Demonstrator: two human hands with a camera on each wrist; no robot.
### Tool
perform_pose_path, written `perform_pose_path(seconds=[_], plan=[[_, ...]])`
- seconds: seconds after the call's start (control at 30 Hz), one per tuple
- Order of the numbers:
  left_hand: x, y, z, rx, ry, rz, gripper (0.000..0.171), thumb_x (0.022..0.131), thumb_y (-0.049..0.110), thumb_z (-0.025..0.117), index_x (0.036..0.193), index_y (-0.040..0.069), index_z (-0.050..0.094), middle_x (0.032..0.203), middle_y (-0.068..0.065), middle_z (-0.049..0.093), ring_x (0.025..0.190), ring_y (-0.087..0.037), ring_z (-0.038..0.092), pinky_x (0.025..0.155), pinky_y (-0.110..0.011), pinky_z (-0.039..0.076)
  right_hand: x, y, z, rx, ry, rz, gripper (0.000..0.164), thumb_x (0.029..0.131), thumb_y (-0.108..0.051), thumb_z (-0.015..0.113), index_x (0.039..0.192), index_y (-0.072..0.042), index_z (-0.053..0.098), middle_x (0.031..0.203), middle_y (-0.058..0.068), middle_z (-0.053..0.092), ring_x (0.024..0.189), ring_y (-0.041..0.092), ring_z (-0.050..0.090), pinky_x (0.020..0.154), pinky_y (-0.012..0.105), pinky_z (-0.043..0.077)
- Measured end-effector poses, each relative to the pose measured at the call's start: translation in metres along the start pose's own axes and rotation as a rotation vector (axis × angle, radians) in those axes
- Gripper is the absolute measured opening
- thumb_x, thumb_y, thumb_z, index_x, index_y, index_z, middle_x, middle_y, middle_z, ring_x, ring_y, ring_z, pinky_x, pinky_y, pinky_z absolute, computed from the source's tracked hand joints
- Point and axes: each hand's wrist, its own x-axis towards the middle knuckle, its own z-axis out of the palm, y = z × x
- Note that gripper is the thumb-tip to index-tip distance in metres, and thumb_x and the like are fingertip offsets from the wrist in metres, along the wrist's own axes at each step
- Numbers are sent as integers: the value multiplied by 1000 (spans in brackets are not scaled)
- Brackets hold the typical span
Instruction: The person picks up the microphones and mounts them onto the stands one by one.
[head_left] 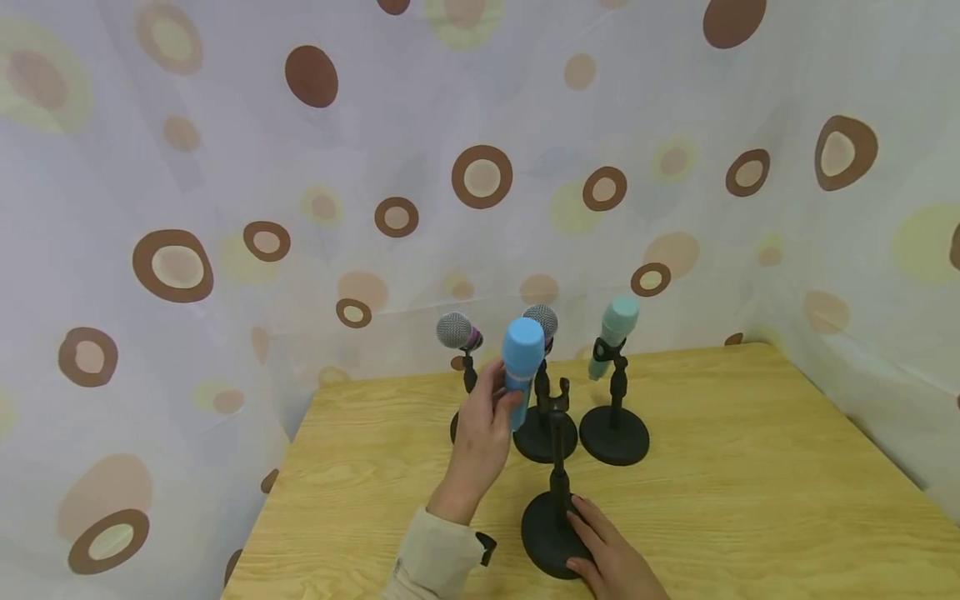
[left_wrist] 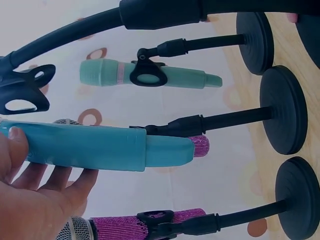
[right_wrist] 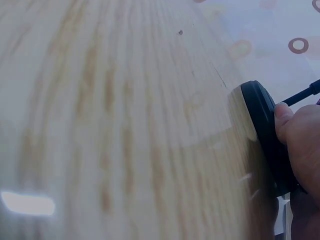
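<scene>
My left hand holds a blue microphone, head up, beside the empty clip of the front microphone stand. In the left wrist view, thumb and fingers grip the blue microphone by its body, apart from the black clip. With my right hand I hold the round black base of that stand at its right side. The right wrist view has the thumb of the right hand pressing on the base; the other fingers are mostly hidden there.
Behind stand three more stands with microphones: a mint green one at the right, and two with silver mesh heads, the middle one and the left one. All are on a wooden table against a patterned curtain.
</scene>
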Motion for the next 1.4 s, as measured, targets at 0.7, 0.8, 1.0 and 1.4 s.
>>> perform_pose_path(seconds=[0.7, 0.8, 1.0, 1.4], plan=[[26, 17, -4, -188, -143, 31, 43, 101, 15, 52, 142, 15, 42, 137, -15, 57, 130, -27, 57, 108, -38, 48, 0, 3, 1, 53, -51, 16, 57, 96, -41, 61, 135, 0, 57, 151, 15, 45, 135, 39, 46, 101, 49, 50], [29, 16, -6, -283, -206, -13, 45, 101, 13, 52, 144, 16, 41, 140, -14, 55, 134, -27, 53, 111, -39, 45, 0, 3, -1, 66, -61, 17, 58, 96, -41, 60, 136, 1, 56, 152, 17, 44, 136, 40, 45, 101, 51, 49], [32, 15, -10, -394, -289, -86, 43, 101, 16, 54, 143, 14, 44, 143, -14, 54, 137, -27, 50, 111, -46, 43, 1, 2, -3, 88, -89, 40, 60, 97, -43, 59, 138, 0, 54, 153, 16, 42, 137, 40, 44, 102, 50, 48], [31, 13, -13, -279, -409, 5, 65, 91, 17, 72, 147, 26, 41, 148, 2, 45, 144, -16, 39, 121, -37, 31, 2, 1, -6, 135, -135, 76, 63, 97, -44, 57, 140, 1, 51, 155, 17, 39, 139, 40, 42, 103, 52, 47]])
